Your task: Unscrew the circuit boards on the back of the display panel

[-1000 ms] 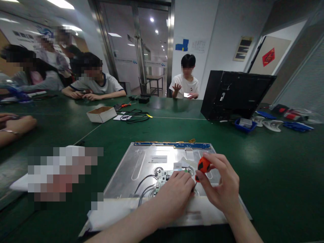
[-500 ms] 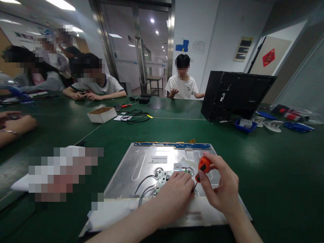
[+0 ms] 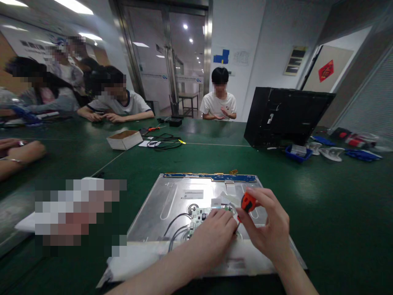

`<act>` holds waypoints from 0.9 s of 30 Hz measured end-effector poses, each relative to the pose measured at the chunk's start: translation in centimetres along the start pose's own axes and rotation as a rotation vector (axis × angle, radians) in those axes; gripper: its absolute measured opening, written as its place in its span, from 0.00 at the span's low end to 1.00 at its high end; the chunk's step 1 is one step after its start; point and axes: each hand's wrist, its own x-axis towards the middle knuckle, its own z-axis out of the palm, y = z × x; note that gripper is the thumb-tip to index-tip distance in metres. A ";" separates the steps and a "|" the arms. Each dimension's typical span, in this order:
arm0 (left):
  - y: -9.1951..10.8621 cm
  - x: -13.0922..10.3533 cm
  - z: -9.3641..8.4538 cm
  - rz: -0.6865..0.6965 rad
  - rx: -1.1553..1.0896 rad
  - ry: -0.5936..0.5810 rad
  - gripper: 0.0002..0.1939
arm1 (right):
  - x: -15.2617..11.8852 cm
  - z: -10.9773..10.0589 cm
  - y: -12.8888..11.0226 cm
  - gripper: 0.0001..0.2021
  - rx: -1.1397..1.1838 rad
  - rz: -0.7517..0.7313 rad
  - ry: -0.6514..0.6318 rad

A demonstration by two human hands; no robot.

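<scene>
A silvery metal panel lies on the green table, with a blue circuit strip along its far edge. Near its middle sits a green circuit board with dark cables on its left. My left hand rests over the board, its fingers bent together and covering part of it; what they hold, if anything, is hidden. In my right hand, an orange and black screwdriver is gripped between thumb and fingers, its shaft pointing down beside my left hand. The screwdriver's tip is hidden.
Beyond the panel are a white box, black cables and another screwdriver. A black monitor and a blue tray stand at the right. Several people sit around the table; someone's hands are at the left.
The screwdriver handle has turned a little within my right hand, whose fingers have shifted slightly. My left hand stays in place. The person opposite has brought both hands together.
</scene>
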 end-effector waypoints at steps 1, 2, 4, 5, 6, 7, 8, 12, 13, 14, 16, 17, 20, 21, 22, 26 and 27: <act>0.0 0.0 0.1 0.000 0.007 0.001 0.09 | 0.0 0.0 0.0 0.20 0.003 -0.006 0.004; -0.1 0.0 0.2 -0.002 0.014 -0.001 0.09 | 0.0 0.0 0.0 0.20 0.006 -0.013 0.008; -0.1 0.0 0.2 -0.006 0.023 -0.012 0.09 | -0.1 0.0 -0.1 0.20 0.010 -0.023 0.008; -0.1 0.1 0.2 -0.007 0.027 -0.020 0.09 | -0.1 0.0 -0.1 0.20 0.008 -0.025 0.009; -0.1 0.1 0.1 -0.008 0.032 -0.028 0.10 | -0.1 0.0 -0.1 0.20 0.007 -0.025 0.009; -0.1 0.1 0.1 -0.006 0.037 -0.036 0.10 | -0.1 0.0 -0.1 0.20 0.007 -0.025 0.009; 0.0 0.1 0.0 -0.004 0.040 -0.040 0.10 | -0.1 0.0 -0.1 0.20 0.009 -0.025 0.009; 0.0 0.1 -0.2 0.001 0.028 -0.029 0.11 | 0.0 0.0 -0.1 0.20 0.010 -0.025 0.006; 0.0 0.1 -0.2 -0.001 0.019 -0.031 0.11 | 0.0 0.0 -0.1 0.20 0.006 -0.026 0.004; 0.0 0.1 -0.2 -0.004 0.011 -0.033 0.10 | 0.1 0.0 -0.2 0.20 0.002 -0.028 0.001; -0.1 0.1 -0.1 -0.002 0.000 -0.034 0.09 | 0.3 -0.1 -0.2 0.20 -0.002 -0.038 0.000; -0.1 0.1 -0.1 0.001 -0.001 -0.030 0.09 | 0.4 -0.1 -0.3 0.20 -0.001 -0.044 0.000; -0.2 0.1 0.0 0.006 0.005 -0.022 0.08 | 0.6 -0.2 -0.4 0.21 0.003 -0.054 -0.004; -0.2 0.1 0.0 0.005 0.007 -0.022 0.07 | 0.6 -0.2 -0.4 0.21 0.008 -0.054 -0.010; -0.2 0.1 0.0 0.003 0.007 -0.022 0.07 | 0.6 -0.2 -0.5 0.21 0.012 -0.053 -0.017; -0.1 0.1 -0.3 0.001 -0.011 -0.039 0.08 | 0.6 -0.2 -0.5 0.22 0.014 -0.044 -0.036; 0.0 0.1 -0.4 0.000 -0.016 -0.042 0.08 | 0.5 -0.2 -0.6 0.22 0.007 -0.040 -0.034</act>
